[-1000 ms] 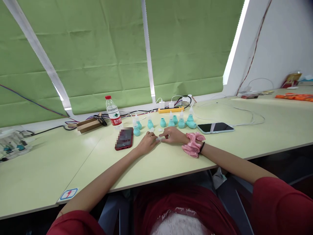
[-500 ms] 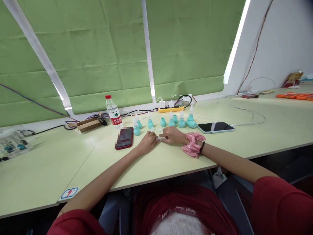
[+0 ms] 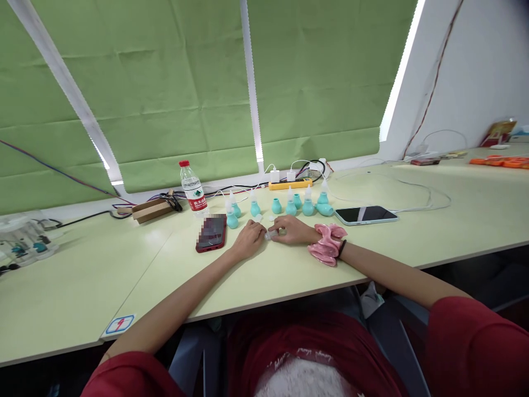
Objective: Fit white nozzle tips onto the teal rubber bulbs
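A small clear plastic nozzle piece point(image 3: 270, 235) sits between my two hands, just above the table. My right hand point(image 3: 292, 229), with a pink scrunchie point(image 3: 326, 244) at the wrist, pinches it from the right. Closed fingertips of my left hand point(image 3: 249, 239) meet its left end; what they hold is too small to make out. Beyond my hands stand several teal rubber bulbs with clear nozzles, such as a nasal aspirator point(image 3: 308, 207). An upright teal bulb point(image 3: 276, 206) has no nozzle, and another teal bulb point(image 3: 324, 209) lies on its side. Small whitish caps point(image 3: 258, 218) lie near my fingers.
Left of my hands lies a red-cased phone point(image 3: 211, 232), with a water bottle point(image 3: 193, 189) behind it. A second phone point(image 3: 366, 215) is at the right. Along the back are a yellow power strip point(image 3: 290, 184), cables and an open cardboard box point(image 3: 154, 210).
The clear piece now shows more between my hands, with my left fingertips slightly farther from my right ones. The bulbs and phones stay in place.
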Demonstrator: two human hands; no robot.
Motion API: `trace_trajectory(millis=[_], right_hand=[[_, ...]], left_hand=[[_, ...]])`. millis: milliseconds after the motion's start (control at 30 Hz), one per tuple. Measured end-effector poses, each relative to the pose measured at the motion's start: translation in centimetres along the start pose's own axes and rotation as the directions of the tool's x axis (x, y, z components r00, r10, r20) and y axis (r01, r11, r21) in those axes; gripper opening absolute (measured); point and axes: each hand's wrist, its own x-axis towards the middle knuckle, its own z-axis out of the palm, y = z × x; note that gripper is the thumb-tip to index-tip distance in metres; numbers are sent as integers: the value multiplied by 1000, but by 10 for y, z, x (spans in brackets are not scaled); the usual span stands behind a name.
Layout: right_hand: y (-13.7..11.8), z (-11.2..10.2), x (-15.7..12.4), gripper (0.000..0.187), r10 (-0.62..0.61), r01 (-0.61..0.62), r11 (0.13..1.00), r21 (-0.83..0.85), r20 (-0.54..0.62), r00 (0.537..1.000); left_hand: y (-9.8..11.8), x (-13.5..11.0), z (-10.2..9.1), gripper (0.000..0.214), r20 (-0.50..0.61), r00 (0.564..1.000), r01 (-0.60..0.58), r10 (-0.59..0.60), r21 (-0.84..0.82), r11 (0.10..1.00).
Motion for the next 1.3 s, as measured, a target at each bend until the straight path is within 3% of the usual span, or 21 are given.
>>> trace_trajectory(millis=[167,300,367,467,567,667,767,967,1300], right_hand=[[2,3,-1,20,73,-57,986,157,-95,993],[5,9,1,25,273,-216,872,438,-69,960],[4,8,3,29,403,-323,759,566,-19,915],[1,4,7,32,574,-481,523,703,126,809],[1,1,7,32,626,-557,273,785,294,722],[6,0,6,31,566,-563,98,821,419,710],[10,0,5,27,514,-563,-18,826,490,704],[14,-2,5,18,449,-533,-102,840,517,729],[18,2,5,12,363,-523,-132,842,532,765]], left_hand=[[-2,-2,2,18,-40,999,12,-17,-135,991],[-6,-2,5,15,-100,994,16,-36,-190,982],[-6,-2,4,15,-148,989,2,-30,-188,982],[-3,-2,3,15,-215,977,-27,-5,-147,989],[1,-2,2,13,-252,965,-94,68,-93,991],[4,-2,1,10,-272,955,-153,121,-101,983],[7,-2,1,10,-302,947,-168,112,-169,971],[8,-3,2,22,-308,950,-69,-44,-347,935],[10,-3,1,24,-287,956,-58,-55,-372,926]])
